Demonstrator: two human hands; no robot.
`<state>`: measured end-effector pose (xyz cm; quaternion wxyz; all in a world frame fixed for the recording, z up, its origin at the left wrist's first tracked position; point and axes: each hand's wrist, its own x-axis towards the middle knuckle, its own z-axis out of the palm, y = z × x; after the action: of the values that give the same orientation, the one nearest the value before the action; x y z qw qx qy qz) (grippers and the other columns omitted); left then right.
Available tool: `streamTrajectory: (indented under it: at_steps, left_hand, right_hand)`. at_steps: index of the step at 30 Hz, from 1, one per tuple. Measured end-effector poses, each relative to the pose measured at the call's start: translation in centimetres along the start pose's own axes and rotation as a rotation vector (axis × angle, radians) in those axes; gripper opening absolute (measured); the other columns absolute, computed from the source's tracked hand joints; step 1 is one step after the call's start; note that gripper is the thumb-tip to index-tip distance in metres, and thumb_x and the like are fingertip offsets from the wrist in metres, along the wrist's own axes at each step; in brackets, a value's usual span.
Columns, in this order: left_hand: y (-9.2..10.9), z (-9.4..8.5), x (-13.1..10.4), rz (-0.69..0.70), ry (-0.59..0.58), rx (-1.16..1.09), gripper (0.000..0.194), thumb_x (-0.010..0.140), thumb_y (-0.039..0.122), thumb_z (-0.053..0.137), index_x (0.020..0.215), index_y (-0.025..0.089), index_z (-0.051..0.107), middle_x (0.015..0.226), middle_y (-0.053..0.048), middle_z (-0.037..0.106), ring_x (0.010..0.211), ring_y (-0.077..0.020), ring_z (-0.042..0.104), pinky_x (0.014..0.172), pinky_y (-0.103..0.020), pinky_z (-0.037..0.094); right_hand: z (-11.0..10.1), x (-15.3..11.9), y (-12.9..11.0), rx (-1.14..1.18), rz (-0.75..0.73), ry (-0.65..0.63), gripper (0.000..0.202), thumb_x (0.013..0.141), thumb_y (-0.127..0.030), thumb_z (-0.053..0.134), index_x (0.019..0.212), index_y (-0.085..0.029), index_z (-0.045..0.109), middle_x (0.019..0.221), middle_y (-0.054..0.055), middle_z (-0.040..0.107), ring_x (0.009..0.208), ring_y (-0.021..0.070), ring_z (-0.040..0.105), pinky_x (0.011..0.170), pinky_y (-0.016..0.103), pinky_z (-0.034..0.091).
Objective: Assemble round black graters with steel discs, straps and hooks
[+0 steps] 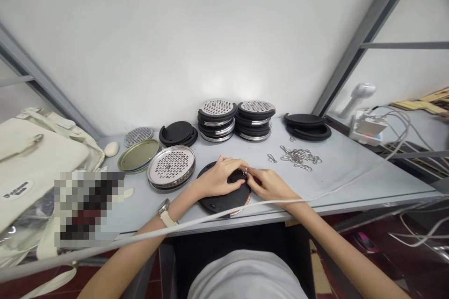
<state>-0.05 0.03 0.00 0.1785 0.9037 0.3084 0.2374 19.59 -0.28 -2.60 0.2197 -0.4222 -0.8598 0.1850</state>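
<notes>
A black round disc [217,203] lies near the table's front edge, with a coppery strip showing along its right rim. Across its top rests my left hand [221,178], its thumb and curled fingers closed on the disc's right part. My right hand [269,184] meets it there, thumb and forefinger pinched together. Between the fingertips of both hands shows a small shiny metal clip [244,174], partly hidden. Loose metal clips [300,156] lie in a pile to the right. Left of the disc sits a round tin with a perforated plate [175,166].
At the back stand two stacks of black rings and metal tins [216,121]. More black discs [178,133] and black trays [308,126] flank them. A gold-coloured lid [139,155] lies left. A white cable [210,217] crosses in front of my forearms. A cream bag [42,159] fills the left.
</notes>
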Motion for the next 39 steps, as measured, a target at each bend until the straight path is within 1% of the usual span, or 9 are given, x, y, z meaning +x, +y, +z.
streamTrajectory:
  at_steps: [3, 7, 9, 12, 18, 24, 29, 34, 39]
  left_hand:
    - [-0.02, -0.01, -0.01, 0.009, 0.013, -0.014, 0.029, 0.082, 0.015, 0.056, 0.109, 0.022, 0.049, 0.107, -0.001, 0.061, 0.106, -0.0174, 0.055, 0.097, -0.033, 0.031]
    - [-0.08, 0.01, -0.05, 0.02, 0.029, -0.04, 0.031, 0.081, 0.015, 0.057, 0.11, 0.022, 0.047, 0.107, -0.001, 0.062, 0.106, -0.0165, 0.055, 0.097, -0.033, 0.031]
    - [-0.08, 0.0, -0.05, 0.008, 0.028, -0.052, 0.032, 0.082, 0.015, 0.057, 0.112, 0.022, 0.047, 0.108, -0.002, 0.062, 0.105, -0.0171, 0.055, 0.097, -0.033, 0.031]
    - [-0.06, -0.03, -0.04, -0.016, 0.018, -0.061, 0.031, 0.082, 0.016, 0.056, 0.111, 0.022, 0.048, 0.108, -0.003, 0.062, 0.106, -0.0183, 0.056, 0.097, -0.035, 0.032]
    - [-0.04, -0.09, -0.04, -0.017, 0.025, -0.07, 0.033, 0.082, 0.016, 0.058, 0.113, 0.023, 0.047, 0.108, -0.002, 0.063, 0.105, -0.0179, 0.056, 0.097, -0.034, 0.032]
    - [-0.01, -0.14, -0.04, -0.015, 0.03, -0.08, 0.033, 0.083, 0.016, 0.058, 0.113, 0.023, 0.047, 0.111, -0.002, 0.062, 0.106, -0.017, 0.056, 0.098, -0.033, 0.031]
    - [0.01, -0.18, -0.01, -0.048, 0.01, -0.087, 0.032, 0.083, 0.017, 0.058, 0.113, 0.023, 0.048, 0.11, -0.002, 0.063, 0.106, -0.0184, 0.056, 0.098, -0.035, 0.03]
    - [-0.02, -0.1, -0.04, -0.023, 0.018, -0.095, 0.033, 0.084, 0.015, 0.056, 0.115, 0.023, 0.047, 0.103, 0.0, 0.064, 0.102, -0.0162, 0.057, 0.097, -0.033, 0.03]
    - [-0.04, 0.04, -0.11, -0.021, 0.022, -0.064, 0.032, 0.084, 0.015, 0.054, 0.114, 0.021, 0.047, 0.106, -0.003, 0.06, 0.102, -0.0171, 0.055, 0.096, -0.034, 0.032]
  right_hand:
    - [0.01, -0.02, 0.0, -0.006, -0.001, 0.003, 0.029, 0.09, -0.023, 0.036, 0.099, -0.016, 0.063, 0.071, 0.004, 0.065, 0.053, 0.0129, 0.053, 0.055, 0.022, 0.035]
    - [0.23, -0.03, 0.06, -0.022, 0.011, 0.039, 0.023, 0.088, -0.024, 0.039, 0.084, -0.017, 0.061, 0.065, 0.002, 0.062, 0.051, 0.0117, 0.05, 0.053, 0.021, 0.033]
    - [0.37, -0.03, 0.08, -0.032, 0.017, 0.058, 0.022, 0.088, -0.024, 0.04, 0.077, -0.017, 0.058, 0.063, 0.001, 0.06, 0.051, 0.0113, 0.048, 0.053, 0.021, 0.032]
    - [0.43, -0.06, 0.05, -0.026, 0.018, 0.073, 0.022, 0.087, -0.023, 0.04, 0.073, -0.018, 0.056, 0.06, 0.0, 0.057, 0.049, 0.0106, 0.046, 0.052, 0.021, 0.031]
    - [0.23, -0.16, -0.06, 0.001, 0.016, 0.069, 0.02, 0.087, -0.023, 0.041, 0.073, -0.019, 0.055, 0.061, -0.001, 0.056, 0.048, 0.01, 0.044, 0.051, 0.021, 0.03]
    - [0.26, -0.08, -0.09, 0.002, 0.017, 0.077, 0.02, 0.086, -0.023, 0.042, 0.069, -0.019, 0.05, 0.058, -0.002, 0.053, 0.048, 0.0095, 0.042, 0.051, 0.02, 0.028]
    - [0.19, -0.09, -0.14, 0.008, 0.009, 0.08, 0.019, 0.086, -0.023, 0.042, 0.069, -0.019, 0.049, 0.058, -0.002, 0.052, 0.049, 0.0095, 0.043, 0.052, 0.02, 0.029]
    - [0.16, -0.17, -0.06, 0.028, 0.018, 0.089, 0.021, 0.087, -0.025, 0.041, 0.069, -0.019, 0.049, 0.058, -0.002, 0.051, 0.05, 0.0095, 0.043, 0.052, 0.02, 0.029]
    - [0.36, -0.05, 0.23, 0.033, 0.031, 0.085, 0.024, 0.091, -0.028, 0.037, 0.072, -0.019, 0.049, 0.059, -0.002, 0.052, 0.049, 0.0099, 0.044, 0.052, 0.02, 0.028]
